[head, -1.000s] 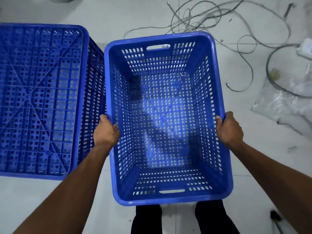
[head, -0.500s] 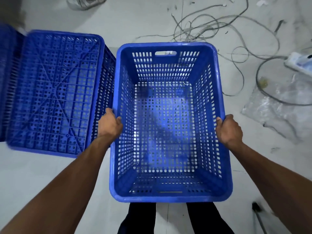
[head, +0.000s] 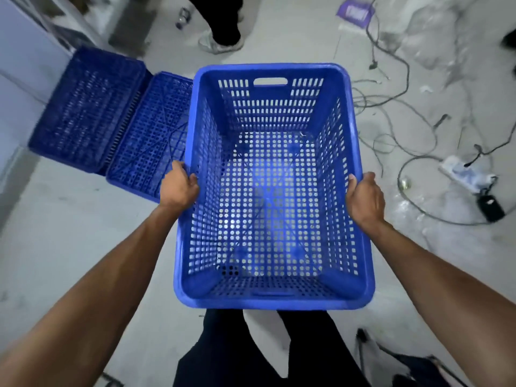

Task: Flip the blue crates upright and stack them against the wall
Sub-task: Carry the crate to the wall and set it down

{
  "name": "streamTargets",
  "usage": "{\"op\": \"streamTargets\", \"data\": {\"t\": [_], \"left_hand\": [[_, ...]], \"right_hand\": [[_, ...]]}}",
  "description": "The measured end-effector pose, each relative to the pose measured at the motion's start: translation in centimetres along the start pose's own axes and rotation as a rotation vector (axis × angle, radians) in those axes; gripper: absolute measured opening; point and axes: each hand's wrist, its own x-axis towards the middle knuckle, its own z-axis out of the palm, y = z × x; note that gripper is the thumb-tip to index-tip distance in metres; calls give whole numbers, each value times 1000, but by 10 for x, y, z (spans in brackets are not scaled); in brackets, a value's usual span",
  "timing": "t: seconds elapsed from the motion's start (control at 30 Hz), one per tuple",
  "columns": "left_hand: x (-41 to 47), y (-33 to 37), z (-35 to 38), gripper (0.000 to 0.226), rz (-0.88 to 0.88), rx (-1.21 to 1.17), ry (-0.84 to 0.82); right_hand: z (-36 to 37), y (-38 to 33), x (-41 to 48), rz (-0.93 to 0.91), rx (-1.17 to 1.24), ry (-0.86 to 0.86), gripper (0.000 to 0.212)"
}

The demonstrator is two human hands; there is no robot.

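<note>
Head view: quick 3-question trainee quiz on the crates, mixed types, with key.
1. True or false: the held crate is open side up.
2. Where does each hand grip it? A) end handle slots B) long side rims C) the base
3. How many crates lie upside down on the floor at left?

Key: 1. True. 2. B: left hand and right hand on opposite long rims. 3. Two, near the wall.
</note>
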Motion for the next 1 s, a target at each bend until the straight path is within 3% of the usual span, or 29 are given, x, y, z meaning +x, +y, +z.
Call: {"op": "streamTargets", "data": {"t": [0.17, 0.43, 1.0], "left_hand": [[-51, -12, -52, 35, -79, -45, 93], [-123, -87, -119, 29, -265, -138, 200], [-251, -382, -262, 29, -548, -268, 407]], "right_hand": [[-49, -45, -6, -97, -24, -33, 32], [-79, -147, -42, -332, -100, -95, 35], [15, -418, -248, -721, -120, -240, 35]]}}
